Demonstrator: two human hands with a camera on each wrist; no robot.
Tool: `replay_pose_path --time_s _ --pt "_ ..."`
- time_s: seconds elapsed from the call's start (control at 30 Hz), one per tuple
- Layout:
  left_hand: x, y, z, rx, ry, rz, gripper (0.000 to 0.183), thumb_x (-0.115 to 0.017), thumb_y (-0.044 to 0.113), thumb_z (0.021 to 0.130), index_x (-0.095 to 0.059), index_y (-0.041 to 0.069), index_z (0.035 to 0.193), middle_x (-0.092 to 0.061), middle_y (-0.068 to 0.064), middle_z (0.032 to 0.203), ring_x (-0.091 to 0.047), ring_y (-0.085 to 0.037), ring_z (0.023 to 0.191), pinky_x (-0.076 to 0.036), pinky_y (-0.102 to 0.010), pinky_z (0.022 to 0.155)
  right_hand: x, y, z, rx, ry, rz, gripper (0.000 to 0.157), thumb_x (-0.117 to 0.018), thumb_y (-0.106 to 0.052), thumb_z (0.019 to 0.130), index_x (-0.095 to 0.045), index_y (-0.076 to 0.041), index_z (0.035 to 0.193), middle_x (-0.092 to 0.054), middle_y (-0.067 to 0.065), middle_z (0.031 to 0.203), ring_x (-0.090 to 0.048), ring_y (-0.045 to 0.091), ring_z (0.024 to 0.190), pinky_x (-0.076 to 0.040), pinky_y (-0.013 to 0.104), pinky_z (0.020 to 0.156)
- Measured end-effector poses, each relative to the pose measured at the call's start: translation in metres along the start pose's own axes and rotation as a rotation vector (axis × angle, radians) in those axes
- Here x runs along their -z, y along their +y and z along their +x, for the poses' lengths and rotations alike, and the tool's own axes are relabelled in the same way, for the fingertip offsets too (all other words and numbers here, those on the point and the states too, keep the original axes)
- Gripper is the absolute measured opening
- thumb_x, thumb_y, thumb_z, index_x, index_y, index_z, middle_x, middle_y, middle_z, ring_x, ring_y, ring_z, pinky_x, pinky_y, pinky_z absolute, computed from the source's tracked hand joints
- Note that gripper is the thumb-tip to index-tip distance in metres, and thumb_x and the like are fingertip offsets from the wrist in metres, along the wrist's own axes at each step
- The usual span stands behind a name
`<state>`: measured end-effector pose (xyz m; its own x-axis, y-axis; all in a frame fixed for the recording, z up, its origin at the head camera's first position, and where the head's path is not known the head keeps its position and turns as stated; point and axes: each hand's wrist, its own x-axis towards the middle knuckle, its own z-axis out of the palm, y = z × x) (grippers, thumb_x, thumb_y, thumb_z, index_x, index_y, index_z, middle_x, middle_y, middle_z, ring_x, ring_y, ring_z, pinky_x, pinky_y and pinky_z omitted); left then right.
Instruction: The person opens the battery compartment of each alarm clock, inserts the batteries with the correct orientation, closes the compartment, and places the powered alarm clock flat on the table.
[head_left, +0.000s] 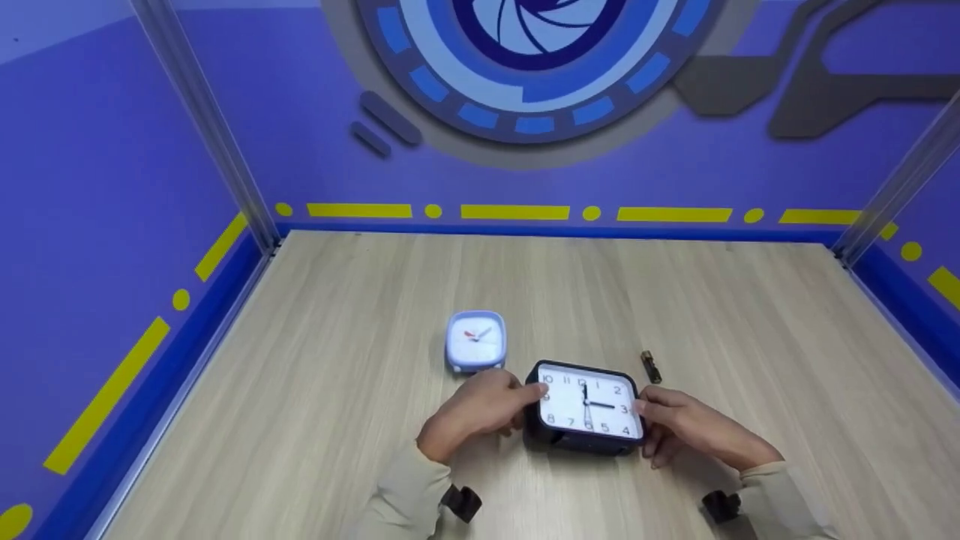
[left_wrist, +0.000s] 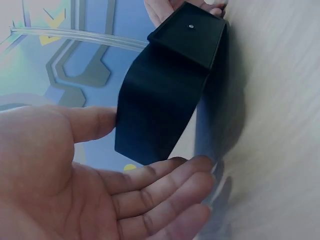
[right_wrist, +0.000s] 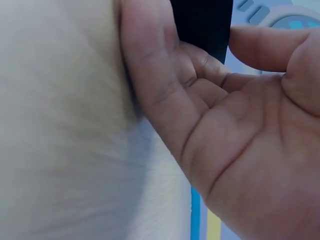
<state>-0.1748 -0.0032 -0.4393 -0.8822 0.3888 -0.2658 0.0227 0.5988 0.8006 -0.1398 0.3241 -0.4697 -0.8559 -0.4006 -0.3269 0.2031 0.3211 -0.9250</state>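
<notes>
A black rectangular alarm clock (head_left: 589, 403) with a white dial is held between both hands, its face tilted up toward the head camera. My left hand (head_left: 486, 405) grips its left end, thumb on the front edge and fingers behind and below. The right hand (head_left: 686, 424) pinches the right end the same way, thumb beside the 3. In the left wrist view the clock's dark case (left_wrist: 160, 90) shows from the side, between thumb and fingers. The right wrist view catches only a dark corner of the case (right_wrist: 204, 25) between the thumb and curled fingers.
A small light-blue clock (head_left: 477, 341) stands just behind the left hand. A dark battery (head_left: 651, 367) with a coppery end lies behind the right hand. The wooden table (head_left: 360, 300) is bounded by blue panels (head_left: 225, 150) at the back and sides.
</notes>
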Motion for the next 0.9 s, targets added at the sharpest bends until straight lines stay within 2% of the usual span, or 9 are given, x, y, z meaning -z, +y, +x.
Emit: replay_pose_path --time_s 0.13,0.23,0.4,0.53,0.67,0.8,0.9 --pt "0.0 0.001 0.0 -0.003 0.022 -0.046 0.045 -0.067 0.05 0.1 -0.069 0.009 0.081 -0.074 -0.013 0.076 -0.074 -0.032 0.068 -0.045 -0.03 0.054 -0.003 -0.003 0.0 0.002 0.027 -0.022 0.029 -0.051 -0.025 0.114 -0.056 0.003 0.111 -0.07 0.019 0.084 -0.07 0.029 0.072 -0.061 0.042 0.066" --pt "0.001 0.002 0.0 -0.008 0.041 -0.049 0.044 -0.067 0.05 0.099 -0.067 0.01 0.081 -0.074 -0.014 0.075 -0.074 -0.033 0.066 -0.044 -0.03 0.052 -0.006 -0.005 0.0 0.017 0.065 -0.085 0.028 -0.052 -0.024 0.113 -0.058 0.003 0.111 -0.07 0.018 0.084 -0.07 0.029 0.071 -0.06 0.044 0.066" --pt "0.001 0.003 -0.001 -0.017 0.054 -0.038 0.044 -0.067 0.052 0.099 -0.065 0.012 0.081 -0.074 -0.014 0.075 -0.074 -0.033 0.065 -0.043 -0.031 0.054 -0.011 -0.011 -0.001 0.073 0.175 -0.279 0.022 -0.059 -0.02 0.111 -0.061 0.001 0.108 -0.067 0.011 0.087 -0.069 0.027 0.074 -0.058 0.04 0.067" --pt "0.002 0.004 -0.001 -0.023 0.055 -0.031 0.045 -0.067 0.055 0.098 -0.065 0.013 0.082 -0.074 -0.015 0.076 -0.074 -0.033 0.064 -0.043 -0.031 0.054 -0.014 -0.018 -0.002 0.127 0.282 -0.453 0.015 -0.067 -0.015 0.106 -0.062 -0.001 0.105 -0.065 0.004 0.085 -0.063 0.018 0.073 -0.053 0.031 0.063" --pt "0.002 0.005 -0.001 -0.027 0.058 -0.023 0.046 -0.067 0.057 0.098 -0.063 0.014 0.083 -0.073 -0.016 0.078 -0.073 -0.032 0.064 -0.043 -0.032 0.055 -0.019 -0.025 -0.003 0.194 0.379 -0.635 0.015 -0.075 -0.01 0.1 -0.062 -0.004 0.101 -0.065 -0.002 0.083 -0.059 0.013 0.074 -0.049 0.03 0.064" --pt "0.002 0.005 -0.001 -0.04 0.069 -0.012 0.047 -0.067 0.058 0.098 -0.063 0.014 0.083 -0.072 -0.015 0.076 -0.073 -0.033 0.064 -0.042 -0.032 0.055 -0.024 -0.03 -0.004 0.232 0.434 -0.73 0.019 -0.08 -0.004 0.094 -0.061 -0.006 0.099 -0.068 -0.002 0.085 -0.064 0.012 0.078 -0.052 0.033 0.067" --pt "0.002 0.005 -0.001 -0.053 0.073 -0.01 0.047 -0.067 0.058 0.098 -0.063 0.014 0.083 -0.07 -0.011 0.072 -0.073 -0.034 0.063 -0.043 -0.032 0.055 -0.027 -0.032 -0.004 0.246 0.445 -0.773 0.019 -0.08 0.0 0.092 -0.062 -0.008 0.097 -0.066 -0.003 0.085 -0.062 0.012 0.078 -0.052 0.034 0.068"
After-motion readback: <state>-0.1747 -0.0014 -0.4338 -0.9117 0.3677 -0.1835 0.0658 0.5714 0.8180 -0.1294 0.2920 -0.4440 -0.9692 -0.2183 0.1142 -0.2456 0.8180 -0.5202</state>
